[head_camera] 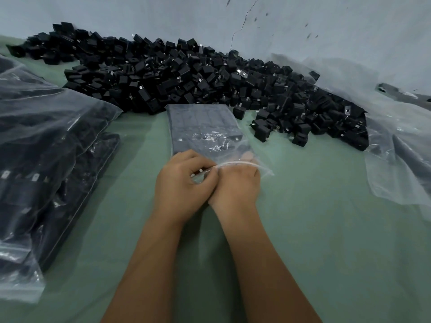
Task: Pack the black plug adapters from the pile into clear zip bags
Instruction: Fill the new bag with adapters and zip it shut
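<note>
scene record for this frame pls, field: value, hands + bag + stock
left hand: pinches zip edge of bag
right hand: grips same edge, fingers under the film
zip bag: flat on green cloth, filled with adapters in rows
loose adapter pile: behind bag, against wall
packed bags: stacked at left

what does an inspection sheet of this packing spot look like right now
surface: green cloth, wrinkled
job's things: adapter pile along the back; filled zip bag flat at centre, mouth toward the person
clutter: big bags of packed adapters on the left; loose clear plastic on the right
grippers: left hand and right hand both pinch the zip bag's mouth edge
cables: nothing seen
surroundings: pale wall with a crack and dark marks
</note>
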Motion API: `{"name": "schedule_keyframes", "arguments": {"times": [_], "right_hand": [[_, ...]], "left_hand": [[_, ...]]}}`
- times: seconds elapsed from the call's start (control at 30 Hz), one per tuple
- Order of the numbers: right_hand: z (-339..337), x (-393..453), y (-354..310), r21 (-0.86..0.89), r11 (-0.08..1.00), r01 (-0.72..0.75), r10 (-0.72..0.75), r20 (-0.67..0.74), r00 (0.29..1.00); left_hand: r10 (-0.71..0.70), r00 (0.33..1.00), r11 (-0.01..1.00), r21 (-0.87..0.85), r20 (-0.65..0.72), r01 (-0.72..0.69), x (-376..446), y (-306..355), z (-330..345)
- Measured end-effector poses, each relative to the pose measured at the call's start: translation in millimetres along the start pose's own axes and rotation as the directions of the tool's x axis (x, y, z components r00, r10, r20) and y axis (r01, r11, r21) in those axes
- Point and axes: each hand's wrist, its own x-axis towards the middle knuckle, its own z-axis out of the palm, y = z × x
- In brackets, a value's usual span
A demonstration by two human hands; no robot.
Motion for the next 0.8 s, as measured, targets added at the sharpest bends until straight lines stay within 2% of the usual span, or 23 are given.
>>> {"name": "schedule_keyframes", "arguments": {"times": [0.3,0.4,0.53,0.63,0.67,0.7,0.77,0.8], "right_hand": [[7,19,4,-0.1,0.993,0.061,-0.054,0.072,0.996],[5,21,5,-0.167,0.985,0.031,-0.038,-0.033,0.999],[9,16,8,-0.087,0.993,0.082,-0.087,-0.054,0.995],[6,2,17,0.068,0.987,0.149,-0.134,-0.183,0.974],[5,-4,22,0.124,0.971,0.202,-0.158,-0.294,0.943],[5,-10,26,0.156,0.947,0.281,-0.184,-0.454,0.872],[3,-17,40,0.12,0.9,0.42,-0.213,-0.719,0.662],[2,-14,50,0.117,0.881,0.459,-0.212,-0.769,0.603]], "left_hand": [[-0.037,0.999,0.999,-0.024,0.016,0.038,2,2,-1],[-0.044,0.999,0.999,-0.03,0.018,0.045,2,2,-1],[-0.056,0.998,0.998,-0.022,0.014,0.056,2,1,0],[-0.058,0.998,0.997,-0.045,0.009,0.058,1,-1,0],[-0.06,0.998,0.997,-0.049,0.004,0.06,1,-2,1],[-0.066,0.998,0.997,-0.048,-0.002,0.066,2,-3,1],[-0.088,0.996,0.995,-0.046,-0.013,0.088,2,-5,3],[-0.1,0.995,0.994,-0.051,-0.015,0.099,2,-7,4]]}}
